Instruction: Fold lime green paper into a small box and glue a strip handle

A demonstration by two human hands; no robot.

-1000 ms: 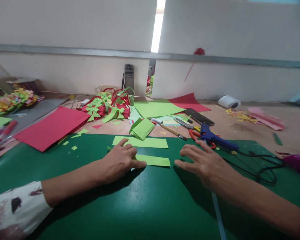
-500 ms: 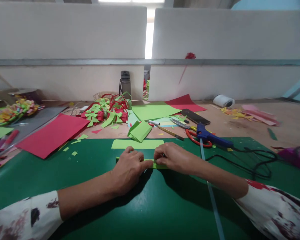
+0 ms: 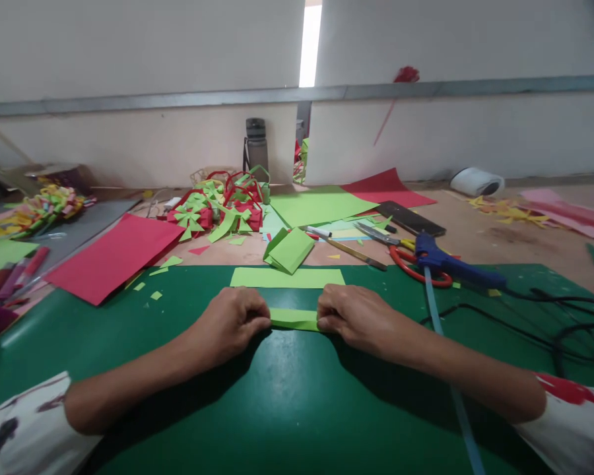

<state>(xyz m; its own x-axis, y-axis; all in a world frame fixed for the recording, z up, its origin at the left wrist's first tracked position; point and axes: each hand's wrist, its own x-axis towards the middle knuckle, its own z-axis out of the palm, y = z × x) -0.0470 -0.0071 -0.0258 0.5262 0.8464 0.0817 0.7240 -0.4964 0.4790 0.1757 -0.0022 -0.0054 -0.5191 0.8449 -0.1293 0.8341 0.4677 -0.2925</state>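
A narrow light-green paper strip (image 3: pixel 294 319) stretches between my hands, low over the green mat (image 3: pixel 297 402), with a lengthwise fold along its near edge. My left hand (image 3: pixel 235 323) pinches its left end between thumb and fingers. At the other end, my right hand (image 3: pixel 351 318) grips the strip the same way. The fingertips cover both ends. Just beyond lies a wider, flat green paper strip (image 3: pixel 287 278). A folded green paper piece (image 3: pixel 291 250) rests at that strip's far edge.
Scissors (image 3: pixel 420 267) and a blue glue gun (image 3: pixel 455 267) with a black cord lie to the right. A phone (image 3: pixel 410 218), a pencil (image 3: pixel 356 254) and green sheets (image 3: pixel 321 206) are farther back. Red paper (image 3: pixel 119 254) and small red-and-green paper baskets (image 3: pixel 218 208) lie left.
My left hand has slid left along the strip from its middle to its left end. The hands are now farther apart, exposing the strip's middle. The view has tilted down slightly.
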